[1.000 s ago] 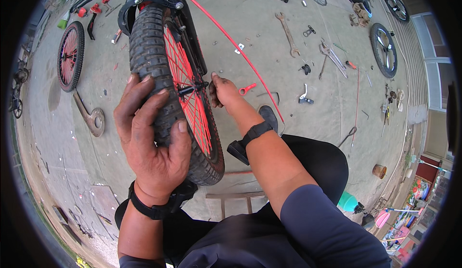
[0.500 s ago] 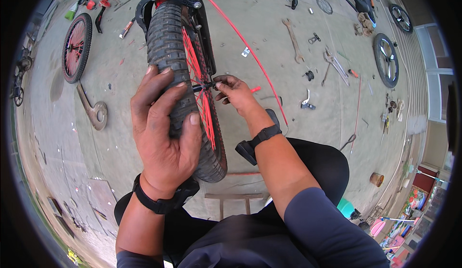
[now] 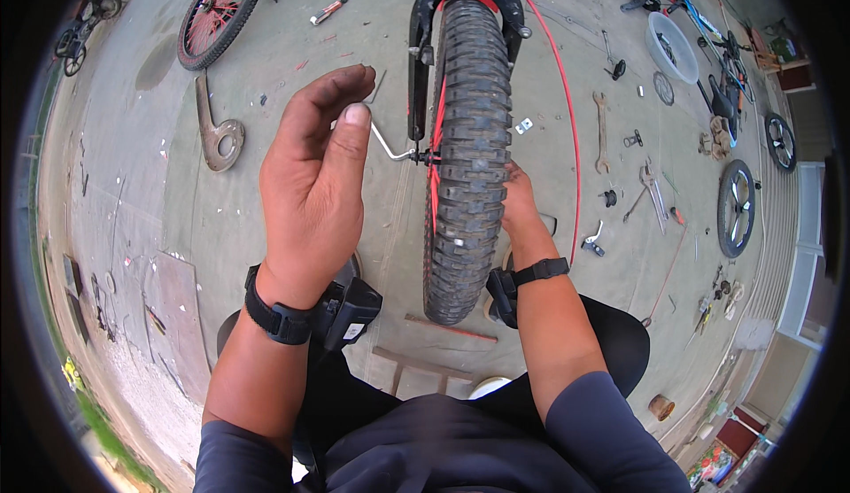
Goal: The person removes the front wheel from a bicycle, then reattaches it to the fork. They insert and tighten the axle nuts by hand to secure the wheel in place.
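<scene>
A bicycle wheel with a black knobbly tyre and red spokes stands upright in front of me in a black fork. My left hand is left of the wheel, its fingers curled toward the thumb around the outer end of a bent silver rod. The rod's other end meets the axle end at the hub. To the wheel's right, my right hand reaches in at hub height; the tyre hides its fingers. A red cable housing arcs down on the right.
A spanner, pliers and a brake lever lie to the right. Farther right are a spoked black wheel and a pale basin. A red-spoked wheel and a flat hooked metal piece lie left.
My left hand has let go of the tyre and taken the bent rod on the wheel's left. The wheel appears farther right and turned, and the tyre now covers my right fingers.
</scene>
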`<action>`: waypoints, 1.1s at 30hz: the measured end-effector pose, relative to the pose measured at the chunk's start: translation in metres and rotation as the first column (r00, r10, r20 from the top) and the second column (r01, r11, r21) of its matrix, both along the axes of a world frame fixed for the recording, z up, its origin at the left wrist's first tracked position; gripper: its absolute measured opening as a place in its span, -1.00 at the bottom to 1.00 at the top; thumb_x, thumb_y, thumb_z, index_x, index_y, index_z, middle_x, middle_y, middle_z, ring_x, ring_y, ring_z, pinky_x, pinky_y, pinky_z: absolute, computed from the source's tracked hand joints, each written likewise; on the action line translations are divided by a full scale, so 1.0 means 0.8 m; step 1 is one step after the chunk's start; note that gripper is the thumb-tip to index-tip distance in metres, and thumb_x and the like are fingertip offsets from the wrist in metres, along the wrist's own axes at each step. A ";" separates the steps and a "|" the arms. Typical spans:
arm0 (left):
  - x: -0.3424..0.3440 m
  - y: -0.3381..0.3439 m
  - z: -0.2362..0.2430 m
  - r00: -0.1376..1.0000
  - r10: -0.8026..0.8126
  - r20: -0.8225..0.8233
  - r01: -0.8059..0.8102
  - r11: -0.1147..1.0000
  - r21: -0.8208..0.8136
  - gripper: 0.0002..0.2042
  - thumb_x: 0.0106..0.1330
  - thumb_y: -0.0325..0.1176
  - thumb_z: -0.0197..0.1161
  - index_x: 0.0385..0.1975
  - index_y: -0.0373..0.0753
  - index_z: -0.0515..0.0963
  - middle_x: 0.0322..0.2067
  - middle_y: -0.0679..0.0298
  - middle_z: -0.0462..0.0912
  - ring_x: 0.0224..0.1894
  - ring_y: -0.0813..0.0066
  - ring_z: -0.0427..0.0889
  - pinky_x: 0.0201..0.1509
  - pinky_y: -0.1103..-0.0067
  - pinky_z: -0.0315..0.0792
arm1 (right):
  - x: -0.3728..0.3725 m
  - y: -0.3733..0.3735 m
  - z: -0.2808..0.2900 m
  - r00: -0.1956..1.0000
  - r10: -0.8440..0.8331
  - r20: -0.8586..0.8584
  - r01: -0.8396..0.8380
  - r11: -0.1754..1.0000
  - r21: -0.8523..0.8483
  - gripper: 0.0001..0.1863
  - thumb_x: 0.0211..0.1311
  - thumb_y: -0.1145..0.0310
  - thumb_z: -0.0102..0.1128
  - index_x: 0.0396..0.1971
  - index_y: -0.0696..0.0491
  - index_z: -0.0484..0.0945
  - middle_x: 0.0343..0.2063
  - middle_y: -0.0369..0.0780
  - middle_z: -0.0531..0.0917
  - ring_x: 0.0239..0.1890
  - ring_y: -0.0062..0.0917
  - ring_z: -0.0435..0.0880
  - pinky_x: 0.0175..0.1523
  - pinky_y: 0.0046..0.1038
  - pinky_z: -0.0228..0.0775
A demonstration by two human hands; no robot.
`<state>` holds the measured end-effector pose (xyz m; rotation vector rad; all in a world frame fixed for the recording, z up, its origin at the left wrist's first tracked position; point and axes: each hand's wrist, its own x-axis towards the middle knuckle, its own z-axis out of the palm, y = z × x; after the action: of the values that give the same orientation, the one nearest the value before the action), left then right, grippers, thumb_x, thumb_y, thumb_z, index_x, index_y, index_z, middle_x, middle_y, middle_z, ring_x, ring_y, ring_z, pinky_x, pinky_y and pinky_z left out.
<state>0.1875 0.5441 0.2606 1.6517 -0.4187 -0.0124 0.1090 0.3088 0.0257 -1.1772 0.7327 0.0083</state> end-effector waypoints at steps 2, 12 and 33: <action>0.005 0.010 0.001 0.999 0.014 -0.050 -0.014 1.000 -0.014 -0.72 0.55 -0.39 0.04 0.15 -0.34 0.46 0.13 0.14 0.59 0.21 0.35 0.55 0.16 0.48 0.48 | 0.001 0.000 0.003 0.999 -0.040 -0.019 0.041 0.994 0.103 -0.74 0.41 0.38 0.20 0.04 0.10 0.57 -0.23 -0.30 0.69 -0.35 -0.61 0.69 -0.32 -0.55 0.46; 0.005 0.019 0.002 0.981 0.048 -0.187 -0.062 0.996 -0.069 -0.74 0.52 -0.38 0.10 0.10 -0.35 0.49 0.03 0.18 0.64 0.09 0.42 0.63 0.06 0.53 0.50 | 0.004 0.000 -0.003 0.997 -0.031 0.077 0.026 0.998 0.064 -0.70 0.17 0.55 0.36 -0.09 0.25 0.57 -0.20 -0.19 0.73 -0.20 -0.53 0.71 -0.03 -0.43 0.59; -0.005 0.019 0.005 0.968 0.049 -0.248 -0.072 0.994 -0.086 -0.71 0.51 -0.36 0.11 0.14 -0.32 0.48 0.03 0.16 0.65 0.05 0.43 0.65 0.02 0.56 0.52 | 0.001 -0.007 0.077 0.963 0.157 -0.220 -0.203 0.958 -0.202 -0.78 0.41 0.29 0.17 -0.12 0.13 0.58 -0.33 -0.26 0.67 -0.43 -0.54 0.68 -0.39 -0.49 0.49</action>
<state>0.1834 0.5595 0.2649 1.5462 -0.1774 -0.1482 0.1098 0.3033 0.0875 -1.4713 0.8169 0.2067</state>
